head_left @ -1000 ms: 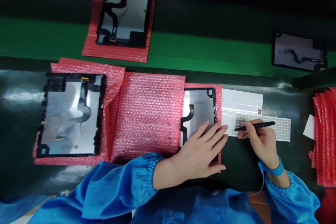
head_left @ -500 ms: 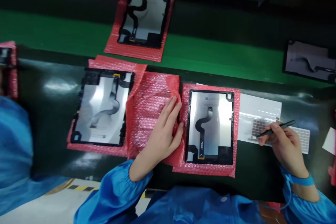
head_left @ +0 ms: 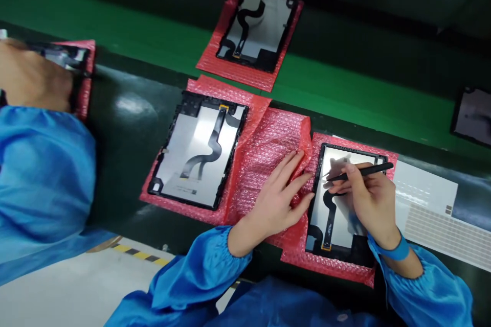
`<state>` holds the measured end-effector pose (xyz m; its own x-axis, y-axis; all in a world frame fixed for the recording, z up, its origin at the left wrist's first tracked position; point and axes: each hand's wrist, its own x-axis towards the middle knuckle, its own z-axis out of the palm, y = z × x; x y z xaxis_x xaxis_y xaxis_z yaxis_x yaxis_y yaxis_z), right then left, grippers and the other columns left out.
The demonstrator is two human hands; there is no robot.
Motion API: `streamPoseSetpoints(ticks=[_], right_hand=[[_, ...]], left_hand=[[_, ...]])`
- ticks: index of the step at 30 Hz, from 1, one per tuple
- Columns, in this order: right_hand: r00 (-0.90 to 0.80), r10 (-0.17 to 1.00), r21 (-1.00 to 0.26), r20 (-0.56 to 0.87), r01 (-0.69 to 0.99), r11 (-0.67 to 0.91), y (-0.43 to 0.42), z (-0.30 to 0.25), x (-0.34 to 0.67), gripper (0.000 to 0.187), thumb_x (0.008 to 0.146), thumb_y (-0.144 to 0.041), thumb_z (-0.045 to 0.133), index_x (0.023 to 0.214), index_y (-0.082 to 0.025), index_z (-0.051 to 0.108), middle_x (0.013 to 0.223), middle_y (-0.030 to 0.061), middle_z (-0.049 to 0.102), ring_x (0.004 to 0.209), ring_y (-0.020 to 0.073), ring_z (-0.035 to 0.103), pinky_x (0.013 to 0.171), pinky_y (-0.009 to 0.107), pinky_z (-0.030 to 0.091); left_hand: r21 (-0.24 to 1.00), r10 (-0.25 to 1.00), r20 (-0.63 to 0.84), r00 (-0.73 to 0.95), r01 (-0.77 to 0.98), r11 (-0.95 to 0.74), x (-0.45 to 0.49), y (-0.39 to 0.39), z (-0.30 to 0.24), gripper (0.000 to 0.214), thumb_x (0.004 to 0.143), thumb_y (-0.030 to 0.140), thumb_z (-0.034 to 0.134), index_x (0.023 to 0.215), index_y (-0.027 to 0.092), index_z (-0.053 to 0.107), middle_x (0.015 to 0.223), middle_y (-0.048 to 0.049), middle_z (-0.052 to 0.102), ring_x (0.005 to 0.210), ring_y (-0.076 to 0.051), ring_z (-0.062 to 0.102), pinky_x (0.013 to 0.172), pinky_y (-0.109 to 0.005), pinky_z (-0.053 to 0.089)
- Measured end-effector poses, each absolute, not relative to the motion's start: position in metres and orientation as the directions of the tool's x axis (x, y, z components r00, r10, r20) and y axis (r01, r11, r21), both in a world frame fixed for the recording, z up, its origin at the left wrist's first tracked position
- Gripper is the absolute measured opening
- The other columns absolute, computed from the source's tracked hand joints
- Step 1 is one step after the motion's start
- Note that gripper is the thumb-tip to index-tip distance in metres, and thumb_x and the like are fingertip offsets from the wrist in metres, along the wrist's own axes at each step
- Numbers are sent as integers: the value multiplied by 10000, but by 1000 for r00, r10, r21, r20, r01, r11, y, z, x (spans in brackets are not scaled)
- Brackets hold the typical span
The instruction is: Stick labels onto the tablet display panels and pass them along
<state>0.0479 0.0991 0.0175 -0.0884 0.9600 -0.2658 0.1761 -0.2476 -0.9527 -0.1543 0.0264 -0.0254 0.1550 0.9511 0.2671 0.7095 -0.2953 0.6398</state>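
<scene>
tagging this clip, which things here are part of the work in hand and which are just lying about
In hand: right hand holding black pointed tool; near display panel under it; left hand on red bubble wrap.
Lying about: middle display panel; belt display panel; far-right panel; grid label sheet; co-worker's hand.

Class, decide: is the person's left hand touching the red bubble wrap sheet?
Touching. The head view shows the left hand lying flat on the red bubble wrap sheet.
</scene>
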Motion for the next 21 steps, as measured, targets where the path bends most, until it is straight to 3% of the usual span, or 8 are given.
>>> streamPoseSetpoints(ticks=[7,17,21], right_hand=[[-78,960,-942,-268,230,-245,102,5,45,409,999,-601,744,961,-194,739,758,69,820,617,228,819,541,290,691],[-51,957,-930,-284,258,-262,101,5,43,403,992,-599,756,952,-198,739,732,68,813,612,243,820,555,312,706],[-51,959,-931,-278,261,-256,100,4,45,367,1001,-572,755,971,-207,746,727,55,809,604,233,813,555,310,707]], left_hand=[[616,947,274,164,727,-304,-154,26,-24,379,1024,292,693,1373,160,627,1714,-221,436,1640,-365,358,1275,-598,460],[622,953,254,164,727,-291,-154,26,-22,402,1028,292,683,1405,184,599,1722,-210,421,1639,-363,359,1267,-603,464],[603,949,244,202,735,-311,-155,26,-21,432,1032,272,667,1452,214,585,1772,-187,334,1653,-373,324,1272,-612,451]])
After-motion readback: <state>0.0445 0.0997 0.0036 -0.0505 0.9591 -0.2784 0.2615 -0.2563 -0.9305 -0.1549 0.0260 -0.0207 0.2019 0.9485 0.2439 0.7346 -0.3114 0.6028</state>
